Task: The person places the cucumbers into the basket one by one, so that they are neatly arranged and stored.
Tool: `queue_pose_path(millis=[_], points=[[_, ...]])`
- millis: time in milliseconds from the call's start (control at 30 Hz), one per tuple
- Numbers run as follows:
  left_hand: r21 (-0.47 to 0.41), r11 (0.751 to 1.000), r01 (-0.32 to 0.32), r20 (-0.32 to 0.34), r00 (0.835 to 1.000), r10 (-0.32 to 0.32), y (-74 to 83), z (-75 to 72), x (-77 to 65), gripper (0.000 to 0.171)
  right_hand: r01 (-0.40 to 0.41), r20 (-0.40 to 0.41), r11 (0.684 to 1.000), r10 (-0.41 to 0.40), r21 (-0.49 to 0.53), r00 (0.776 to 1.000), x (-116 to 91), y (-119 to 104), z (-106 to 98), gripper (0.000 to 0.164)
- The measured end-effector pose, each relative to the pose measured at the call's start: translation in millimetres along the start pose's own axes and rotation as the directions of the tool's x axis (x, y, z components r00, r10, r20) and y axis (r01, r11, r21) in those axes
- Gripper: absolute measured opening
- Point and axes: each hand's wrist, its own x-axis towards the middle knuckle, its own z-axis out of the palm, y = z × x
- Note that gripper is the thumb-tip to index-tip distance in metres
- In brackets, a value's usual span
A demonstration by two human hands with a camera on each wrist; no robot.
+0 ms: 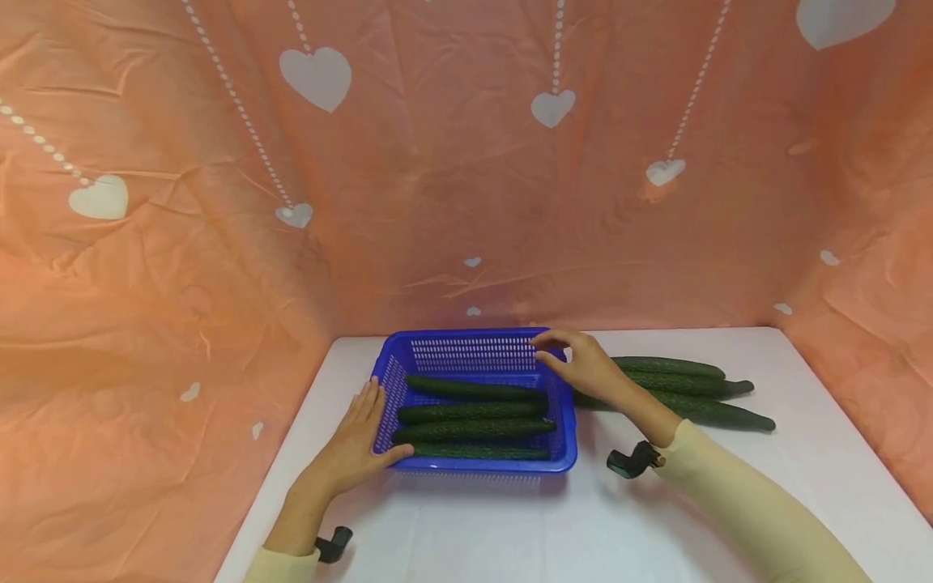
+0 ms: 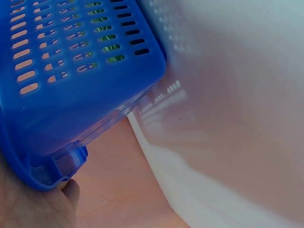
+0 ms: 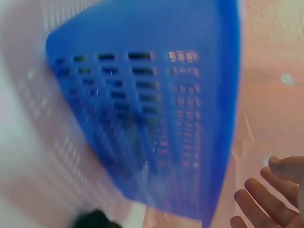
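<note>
A blue plastic basket [image 1: 477, 465] with slotted walls sits on the white table. Inside lie several long green cucumbers [image 1: 474, 430], side by side and roughly parallel to its front rim. My left hand [image 1: 350, 449] rests on the basket's left rim, fingers straight along the side and thumb at the front corner. Above the right rim is my right hand [image 1: 586, 368], its fingers loosely bent with nothing between them. In the right wrist view, the right hand's fingers [image 3: 266, 204] are spread apart beside the basket wall [image 3: 209, 118].
Three more cucumbers [image 1: 700, 409] lie on the white table [image 1: 496, 534] to the right of the basket, partly behind my right forearm. An orange curtain [image 1: 452, 178] with white hearts surrounds the table at the back and sides.
</note>
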Motion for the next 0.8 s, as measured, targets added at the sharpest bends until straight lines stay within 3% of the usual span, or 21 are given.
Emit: queue_pose_path(millis=[233, 533, 800], points=[[-0.006, 1.000, -0.008, 0.001, 1.000, 0.008, 0.0, -0.9, 0.5, 0.116, -0.070, -0.074, 0.997, 0.068, -0.030, 0.995, -31, 19, -37, 0.024], [-0.002, 1.000, 0.011, -0.006, 1.000, -0.011, -3.4, 0.3, 0.3, 0.117, -0.063, -0.104, 0.988, 0.049, -0.141, 0.993, -75, 42, -72, 0.023], [-0.010, 1.000, 0.013, 0.005, 1.000, -0.013, -1.3, 1.1, 0.9, 0.117, -0.085, -0.121, 0.967, 0.057, -0.240, 0.991, -119, 65, -96, 0.032]])
